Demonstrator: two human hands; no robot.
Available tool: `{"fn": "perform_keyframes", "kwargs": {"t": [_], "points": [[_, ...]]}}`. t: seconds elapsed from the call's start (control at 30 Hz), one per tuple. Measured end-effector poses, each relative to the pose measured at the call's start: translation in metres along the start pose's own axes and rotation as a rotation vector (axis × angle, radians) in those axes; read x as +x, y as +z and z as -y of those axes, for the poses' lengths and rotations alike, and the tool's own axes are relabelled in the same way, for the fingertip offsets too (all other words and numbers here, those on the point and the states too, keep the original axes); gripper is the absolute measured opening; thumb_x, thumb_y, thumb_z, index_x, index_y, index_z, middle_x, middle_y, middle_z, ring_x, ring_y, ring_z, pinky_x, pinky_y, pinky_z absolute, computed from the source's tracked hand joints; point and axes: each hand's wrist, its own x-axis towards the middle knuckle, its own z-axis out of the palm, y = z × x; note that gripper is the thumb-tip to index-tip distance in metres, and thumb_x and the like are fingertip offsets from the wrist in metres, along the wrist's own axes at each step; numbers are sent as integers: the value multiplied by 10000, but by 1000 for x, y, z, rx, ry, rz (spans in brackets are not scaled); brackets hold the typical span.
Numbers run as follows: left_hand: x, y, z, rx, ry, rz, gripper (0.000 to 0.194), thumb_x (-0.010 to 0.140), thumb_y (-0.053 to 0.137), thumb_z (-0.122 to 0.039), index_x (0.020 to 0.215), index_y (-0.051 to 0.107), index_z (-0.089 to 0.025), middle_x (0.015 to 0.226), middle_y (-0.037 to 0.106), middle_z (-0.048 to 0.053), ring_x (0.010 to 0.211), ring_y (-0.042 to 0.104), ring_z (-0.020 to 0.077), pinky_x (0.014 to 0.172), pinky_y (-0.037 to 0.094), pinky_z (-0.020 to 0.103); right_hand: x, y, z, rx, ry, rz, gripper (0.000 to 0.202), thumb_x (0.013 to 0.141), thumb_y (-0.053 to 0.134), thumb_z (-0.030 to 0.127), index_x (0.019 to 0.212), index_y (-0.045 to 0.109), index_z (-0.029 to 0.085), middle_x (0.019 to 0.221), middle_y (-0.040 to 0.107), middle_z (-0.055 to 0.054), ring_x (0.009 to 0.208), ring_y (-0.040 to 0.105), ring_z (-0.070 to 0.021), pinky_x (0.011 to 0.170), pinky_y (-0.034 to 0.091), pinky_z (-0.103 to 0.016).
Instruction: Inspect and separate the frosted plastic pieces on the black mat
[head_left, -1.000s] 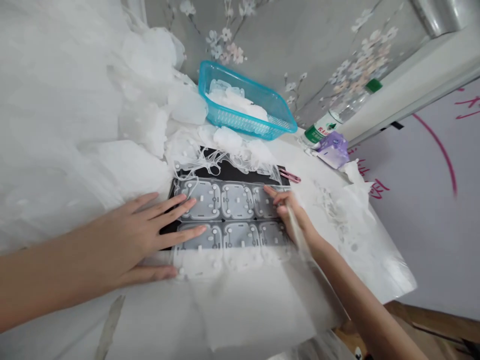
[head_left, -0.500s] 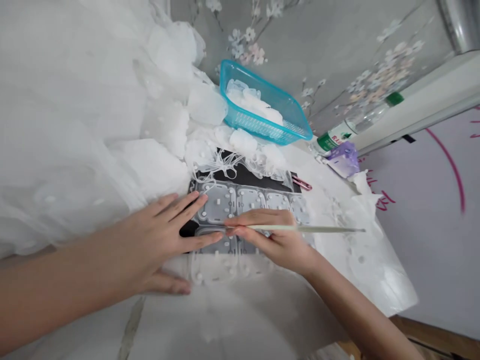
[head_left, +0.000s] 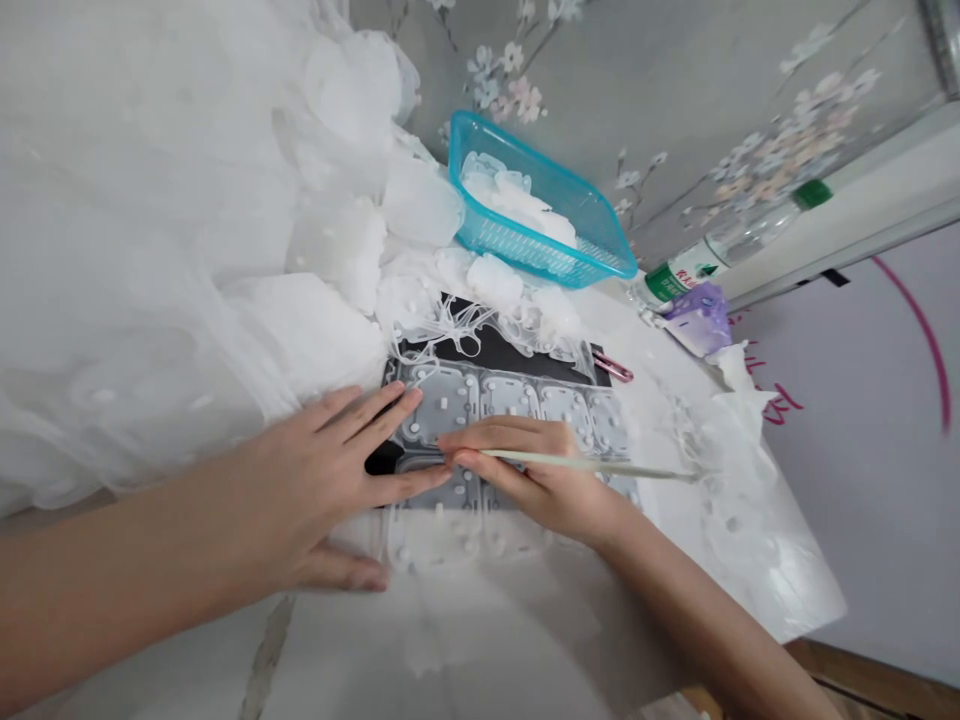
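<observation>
A translucent moulded sheet with rows of rounded square panels, studs and slots lies partly over a black mat. My left hand rests on the sheet's left side with fingers spread and nothing held. In a pinch, my right hand grips a thin pale stick-like tool, whose back end points right. Its tip is hidden by my fingertips, close to the seam between two rows of panels and near my left index finger or thumb. Loose white strips lie just behind the sheet.
A blue plastic basket holding white pieces stands at the back. Soft white pieces heap up on the left. A pink cutter-like item, a water bottle and a purple packet are to the right.
My right hand and the tool have moved slightly left along the seam, and the tool's back end has dipped. The view has shifted a little. My left hand stays on the sheet.
</observation>
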Motion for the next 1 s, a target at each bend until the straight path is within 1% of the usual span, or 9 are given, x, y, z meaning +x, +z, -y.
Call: {"fn": "perform_keyframes", "kwargs": {"t": [0.13,0.3,0.43,0.57,0.67,0.77,0.87,0.93,1.0], "points": [[-4,8,2,-53,-32,-31,687,739,462,-773,1368,389,-506,1528,290,74,1327,394,359,1013,348,523,2,-6,3,-87,-125,89,203,951,469,171,1032,649,126,1003,717,-94,925,673,-173,795,567,-267],[-7,11,4,-2,-13,-49,707,741,442,-782,1386,364,-499,1539,268,57,1342,378,337,1027,333,475,3,-32,5,-47,-9,239,226,964,443,182,1036,657,173,1042,702,-59,954,656,-168,827,550,-290],[-5,11,4,-8,2,-66,704,749,436,-777,1387,376,-485,1540,269,61,1353,362,332,1051,305,480,1,-44,0,-82,62,258,220,966,453,225,992,667,178,974,712,-59,849,664,-173,751,543,-308],[-2,5,0,-6,-25,-45,681,754,442,-769,1365,425,-470,1520,316,62,1350,362,345,1055,297,506,-1,-40,-7,-6,66,185,174,936,514,214,939,686,188,944,725,-45,853,675,-166,760,547,-280],[-1,-4,-6,41,62,0,615,789,462,-717,1342,469,-449,1477,394,66,1338,391,317,1060,291,498,-11,-29,-13,162,146,2,143,905,560,210,881,698,184,881,734,-42,795,694,-167,716,566,-272],[-2,-8,-11,9,164,28,546,783,473,-716,1290,488,-516,1442,444,16,1268,487,268,1035,332,453,-27,-13,-20,358,394,-415,173,913,551,282,897,691,183,928,728,-50,781,713,-183,728,585,-305],[-2,-7,-9,-42,143,51,558,769,444,-751,1282,484,-535,1421,463,4,1229,526,270,1043,317,487,-37,-2,-33,405,659,-846,236,887,574,386,916,668,172,981,716,-65,801,715,-190,778,584,-328],[1,-7,-5,-80,123,62,563,784,440,-737,1302,470,-519,1425,455,-14,1242,515,258,1086,268,493,-37,-2,-43,398,729,-998,276,847,607,430,887,654,161,980,712,-78,776,711,-182,782,582,-328],[5,-8,-1,-107,107,67,551,809,447,-705,1322,451,-506,1435,439,-38,1250,509,238,1109,259,461,-32,-6,-53,419,721,-1044,293,803,636,452,850,645,163,936,713,-77,728,702,-172,749,584,-320]]}}
